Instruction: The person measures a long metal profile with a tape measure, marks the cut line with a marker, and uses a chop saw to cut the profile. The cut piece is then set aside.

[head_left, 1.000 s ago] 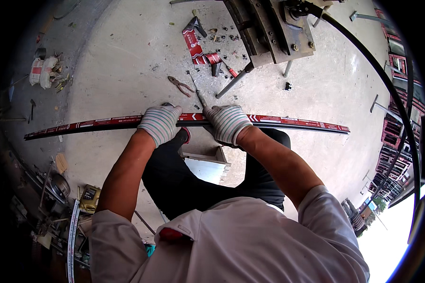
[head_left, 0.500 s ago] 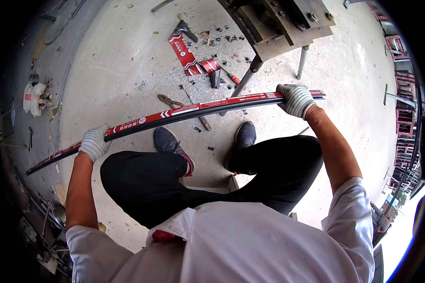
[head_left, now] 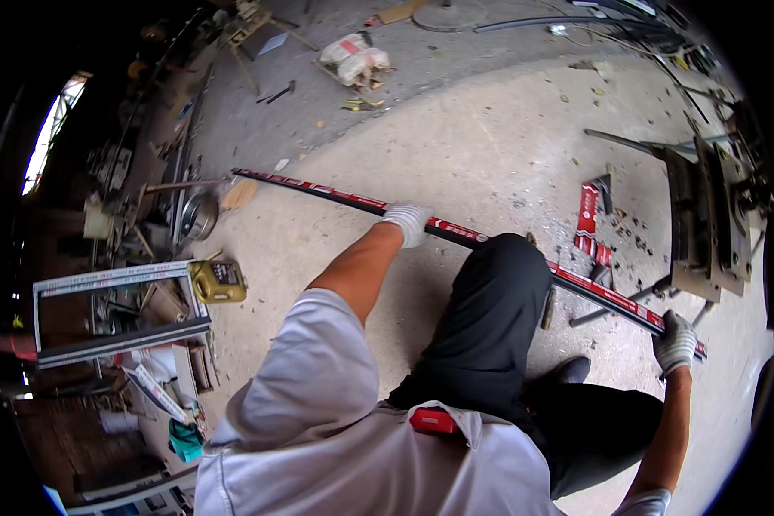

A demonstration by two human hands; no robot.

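A long, narrow black profile bar (head_left: 605,295) covered with red-and-white film lies slantwise across my front, its far end up to the left. Closed around it left of my knee is my left hand (head_left: 408,224), in a striped knit glove. My right hand (head_left: 677,341), gloved the same way, grips the bar close to its right end. Between the two hands the bar passes at my raised knee (head_left: 507,267). Just right of that knee, partly hidden, a tool handle (head_left: 548,308) lies on the floor.
At right stands a metal machine (head_left: 695,224) on legs. Red film-covered offcuts (head_left: 586,215) and black scraps litter the floor beside it. To the left are a rectangular frame (head_left: 112,278) and a gold-coloured jug (head_left: 218,282). White sacks (head_left: 355,60) sit farther off.
My view and body have turned left, bringing the frame and jug into sight. The bar, still in both hands, now slants down to the right.
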